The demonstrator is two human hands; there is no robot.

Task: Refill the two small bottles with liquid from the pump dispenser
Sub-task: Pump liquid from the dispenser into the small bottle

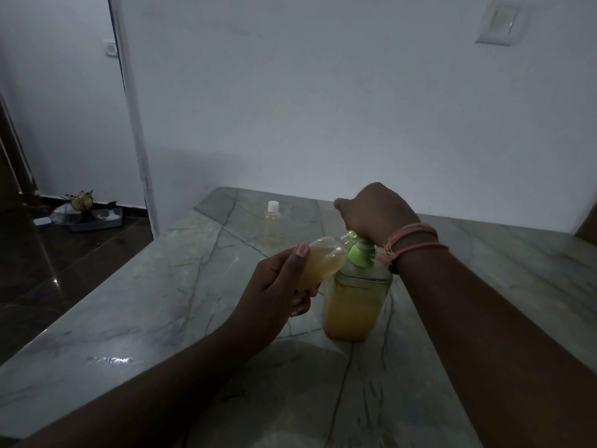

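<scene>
The small bottle [318,265], mostly full of amber liquid, is gripped by the left hand [277,286] and tilted so its mouth meets the spout of the pump dispenser [355,295]. The right hand [374,210] presses down on the green pump head [361,252], fingers curled over it. The dispenser stands on the marble counter [161,302] roughly two-thirds full, and a capped second bottle [273,226] waits well behind.

**Bottle Held at Dispenser on Stone Counter**

A pump dispenser [355,299] stands on the counter [161,318] near its middle. The right hand [374,210] rests on top of the pump head. To the left, the left hand [277,286] holds a small bottle [319,263] tilted, mouth at the spout. A capped second bottle [273,224] stands behind, nearer the wall [323,108]. A tray [93,219] sits on the floor far left.
</scene>
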